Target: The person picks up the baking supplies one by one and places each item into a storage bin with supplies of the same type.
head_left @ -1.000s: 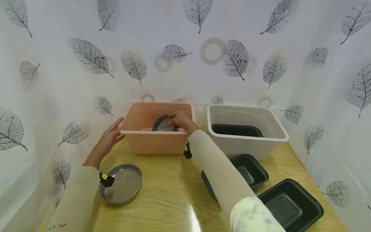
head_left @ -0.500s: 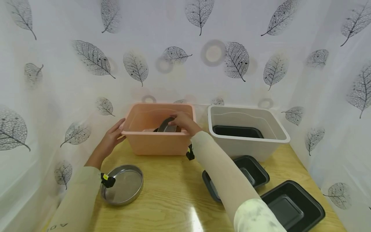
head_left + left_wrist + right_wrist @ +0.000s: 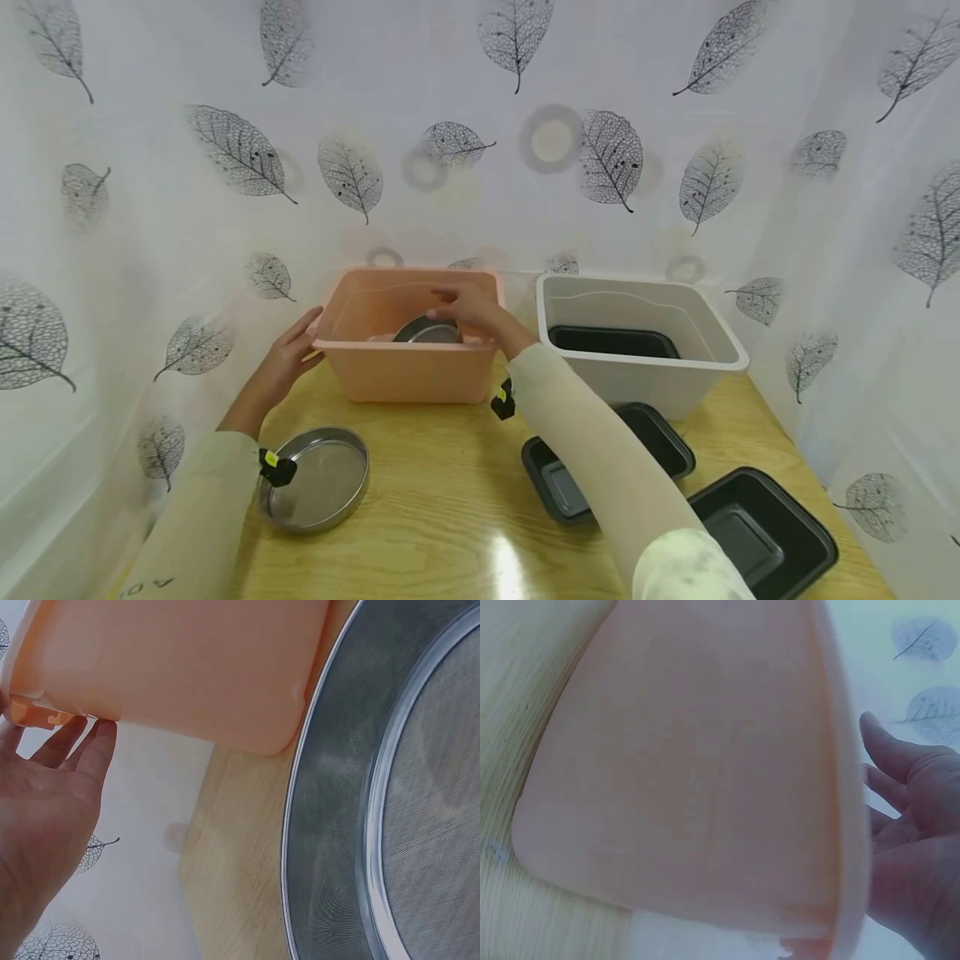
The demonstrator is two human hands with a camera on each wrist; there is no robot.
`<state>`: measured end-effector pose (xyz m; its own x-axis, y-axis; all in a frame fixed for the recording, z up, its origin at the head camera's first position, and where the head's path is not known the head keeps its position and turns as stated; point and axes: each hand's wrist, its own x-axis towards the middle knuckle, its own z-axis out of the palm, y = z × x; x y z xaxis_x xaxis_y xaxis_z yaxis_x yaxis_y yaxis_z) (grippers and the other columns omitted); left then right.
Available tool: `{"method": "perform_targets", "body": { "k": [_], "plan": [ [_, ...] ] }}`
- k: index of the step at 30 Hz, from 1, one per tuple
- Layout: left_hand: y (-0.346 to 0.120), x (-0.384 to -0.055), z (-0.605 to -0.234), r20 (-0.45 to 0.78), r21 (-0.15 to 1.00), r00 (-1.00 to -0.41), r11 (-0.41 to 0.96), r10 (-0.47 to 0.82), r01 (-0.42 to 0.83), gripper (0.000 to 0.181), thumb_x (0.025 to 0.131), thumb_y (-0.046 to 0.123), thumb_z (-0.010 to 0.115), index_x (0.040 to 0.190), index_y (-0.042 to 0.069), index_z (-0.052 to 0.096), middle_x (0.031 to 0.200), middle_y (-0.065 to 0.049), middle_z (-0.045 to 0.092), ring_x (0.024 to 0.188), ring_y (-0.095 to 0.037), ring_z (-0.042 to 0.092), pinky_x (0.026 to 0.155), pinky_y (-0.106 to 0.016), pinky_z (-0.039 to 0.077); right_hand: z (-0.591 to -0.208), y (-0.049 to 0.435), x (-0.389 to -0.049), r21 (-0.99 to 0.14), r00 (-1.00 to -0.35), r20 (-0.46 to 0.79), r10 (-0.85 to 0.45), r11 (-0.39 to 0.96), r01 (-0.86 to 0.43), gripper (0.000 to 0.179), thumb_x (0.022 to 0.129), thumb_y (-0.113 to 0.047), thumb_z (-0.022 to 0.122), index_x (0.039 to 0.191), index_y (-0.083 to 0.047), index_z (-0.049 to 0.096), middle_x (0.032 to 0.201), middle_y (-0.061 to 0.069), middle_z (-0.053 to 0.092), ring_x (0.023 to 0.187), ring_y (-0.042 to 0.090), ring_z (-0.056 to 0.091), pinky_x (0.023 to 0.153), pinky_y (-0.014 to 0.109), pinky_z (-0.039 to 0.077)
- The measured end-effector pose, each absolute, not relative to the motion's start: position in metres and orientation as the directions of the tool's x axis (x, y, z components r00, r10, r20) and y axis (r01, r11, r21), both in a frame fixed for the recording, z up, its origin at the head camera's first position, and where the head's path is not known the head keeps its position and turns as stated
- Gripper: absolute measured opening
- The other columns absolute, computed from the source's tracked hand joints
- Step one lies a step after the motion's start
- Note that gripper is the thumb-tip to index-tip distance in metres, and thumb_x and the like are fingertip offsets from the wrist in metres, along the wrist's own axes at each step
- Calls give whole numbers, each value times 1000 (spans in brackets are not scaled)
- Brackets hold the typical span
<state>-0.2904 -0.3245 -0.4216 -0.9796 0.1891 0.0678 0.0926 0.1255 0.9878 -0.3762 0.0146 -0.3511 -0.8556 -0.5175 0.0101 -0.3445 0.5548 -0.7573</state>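
At the left end of the pink bin (image 3: 408, 375), my left hand (image 3: 281, 362) holds its rim, the fingers tucked under the lip in the left wrist view. My right hand (image 3: 472, 308) hovers over the bin's right part with its fingers extended. Below those fingers a round metal dish-like piece (image 3: 431, 332) lies tilted in the bin; the front wall hides its lower part, and I cannot tell if it has mesh. A round metal sieve (image 3: 318, 483) with a fine mesh bottom lies on the table near my left wrist.
A white bin (image 3: 637, 375) stands right of the pink one, with a black pan (image 3: 613, 340) inside. In front of it are black rectangular pans (image 3: 562, 492), partly under my right forearm, and another black pan (image 3: 757, 533). Leaf-printed curtain (image 3: 480, 208) surrounds the wooden table (image 3: 435, 492).
My right hand has let go of the round metal piece and drawn back slightly to the right. That piece has tipped lower in the pink bin. My left hand keeps its place.
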Motion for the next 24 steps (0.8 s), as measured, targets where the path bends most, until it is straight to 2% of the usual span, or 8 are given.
{"method": "perform_targets", "body": {
  "k": [10, 15, 18, 21, 24],
  "plan": [
    [-322, -290, -421, 65, 987, -979, 133, 194, 92, 65, 110, 41, 36, 164, 22, 6, 169, -19, 5, 150, -46, 17, 119, -59, 20, -335, 18, -343, -810, -811, 102, -575, 426, -404, 60, 94, -31, 73, 149, -21, 52, 151, 7, 53, 139, 23, 50, 111, 36, 47],
    [-324, -292, -422, 68, 986, -977, 138, 203, 97, 65, 110, 41, 35, 164, 22, 5, 169, -19, 4, 150, -46, 17, 119, -59, 20, -330, 17, -320, -847, -806, 114, -581, 367, -385, 60, 92, -35, 75, 147, -25, 54, 146, 1, 58, 135, 17, 53, 108, 33, 49],
    [-325, -293, -424, 73, 984, -976, 142, 204, 104, 64, 110, 40, 35, 164, 22, 5, 169, -19, 3, 150, -47, 17, 119, -57, 21, -330, 15, -306, -882, -780, 125, -613, 292, -371, 58, 93, -32, 74, 147, -21, 54, 142, 0, 60, 133, 18, 55, 106, 32, 51],
    [-326, -293, -425, 77, 985, -975, 138, 208, 107, 64, 110, 39, 35, 164, 22, 6, 169, -20, 3, 150, -47, 17, 119, -47, 28, -335, 10, -293, -900, -751, 133, -647, 239, -365, 58, 94, -30, 73, 147, -17, 54, 139, 1, 62, 130, 17, 57, 103, 30, 52],
    [-326, -292, -425, 78, 985, -975, 135, 208, 108, 64, 110, 39, 36, 164, 21, 6, 169, -20, 3, 150, -48, 16, 117, -36, 36, -341, 7, -278, -908, -737, 118, -666, 229, -352, 57, 94, -33, 73, 146, -21, 54, 139, -4, 62, 129, 11, 56, 104, 29, 51]
  ]
}}
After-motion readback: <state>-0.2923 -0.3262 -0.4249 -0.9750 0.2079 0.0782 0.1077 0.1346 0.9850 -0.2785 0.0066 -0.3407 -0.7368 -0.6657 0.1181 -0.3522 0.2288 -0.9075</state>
